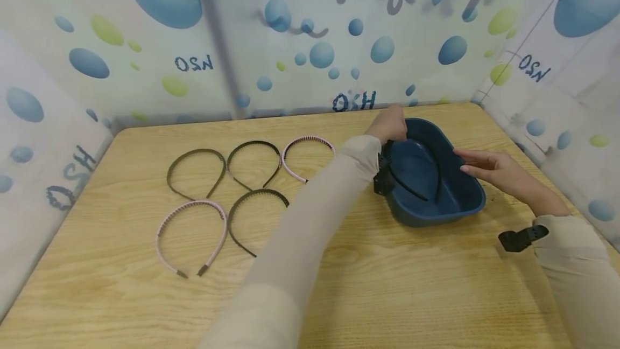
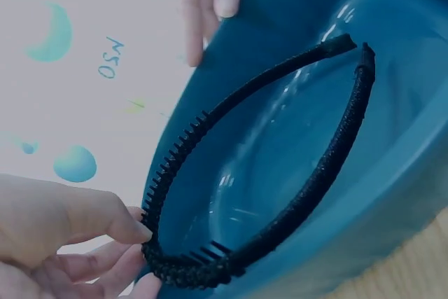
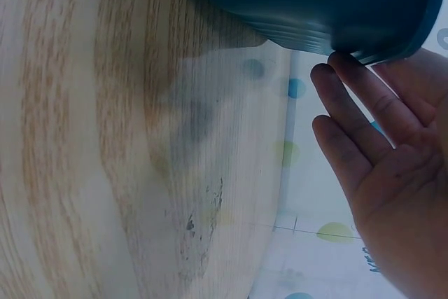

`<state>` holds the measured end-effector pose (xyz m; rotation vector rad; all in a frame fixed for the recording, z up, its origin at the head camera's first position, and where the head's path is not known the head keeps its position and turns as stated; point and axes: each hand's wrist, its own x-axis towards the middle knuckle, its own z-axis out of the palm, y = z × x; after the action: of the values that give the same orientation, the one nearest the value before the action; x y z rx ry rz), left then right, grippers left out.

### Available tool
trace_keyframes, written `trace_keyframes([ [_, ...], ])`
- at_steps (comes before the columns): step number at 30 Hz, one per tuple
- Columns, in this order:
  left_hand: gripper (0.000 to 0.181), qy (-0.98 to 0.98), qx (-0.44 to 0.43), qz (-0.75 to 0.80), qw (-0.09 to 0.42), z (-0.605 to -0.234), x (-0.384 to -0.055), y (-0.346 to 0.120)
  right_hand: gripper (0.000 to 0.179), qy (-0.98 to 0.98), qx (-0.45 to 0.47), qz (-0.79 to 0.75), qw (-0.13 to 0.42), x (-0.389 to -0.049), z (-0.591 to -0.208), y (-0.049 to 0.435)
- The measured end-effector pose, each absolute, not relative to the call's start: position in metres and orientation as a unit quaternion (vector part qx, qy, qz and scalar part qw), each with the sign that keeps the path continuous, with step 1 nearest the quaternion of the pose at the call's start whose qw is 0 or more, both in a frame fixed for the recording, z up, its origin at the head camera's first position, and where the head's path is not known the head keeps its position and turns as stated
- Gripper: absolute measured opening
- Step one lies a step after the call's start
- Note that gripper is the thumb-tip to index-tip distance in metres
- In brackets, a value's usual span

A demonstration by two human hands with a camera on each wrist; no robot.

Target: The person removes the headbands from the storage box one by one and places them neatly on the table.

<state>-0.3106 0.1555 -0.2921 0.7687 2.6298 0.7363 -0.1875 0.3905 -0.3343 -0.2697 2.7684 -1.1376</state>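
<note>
My left hand (image 1: 389, 124) pinches a black toothed headband (image 2: 325, 169) at its curved top, between thumb and fingers. The headband's two ends hang down inside a deep blue basin (image 1: 436, 219) with a rounded, uneven outline. On the basin's right side, my right hand (image 1: 504, 174) holds the rim between thumb and fingers. From the right wrist, straight fingers (image 3: 378, 106) show against the basin's outer wall, while the thumb is partly hidden behind it.
Left of the basin on the wooden table (image 1: 387, 284) lie an olive headband (image 1: 169, 171), a black headband (image 1: 254, 141), another black headband (image 1: 231, 220), a pink headband (image 1: 160, 236) and a pink toothed headband (image 1: 286, 163). My left forearm partly covers some. A patterned curtain (image 1: 315, 79) stands behind.
</note>
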Motion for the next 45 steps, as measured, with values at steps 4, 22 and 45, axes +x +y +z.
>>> trace_keyframes([
  [4, 0.045, 0.907, 0.276, 0.278, 0.151, -0.285, -0.311, 0.147, 0.049, 0.921, -0.086, -0.373, 0.069, -0.187, -0.333, 0.390],
  [22, 0.022, 0.885, 0.238, 0.362, 0.169, -0.251, -0.316, 0.122, 0.050, 0.920, -0.094, -0.373, 0.070, -0.188, -0.331, 0.393],
  [45, 0.035, 0.897, 0.257, 0.325, 0.151, -0.239, -0.317, 0.074, 0.051, 0.921, -0.122, -0.365, 0.066, -0.187, -0.335, 0.392],
])
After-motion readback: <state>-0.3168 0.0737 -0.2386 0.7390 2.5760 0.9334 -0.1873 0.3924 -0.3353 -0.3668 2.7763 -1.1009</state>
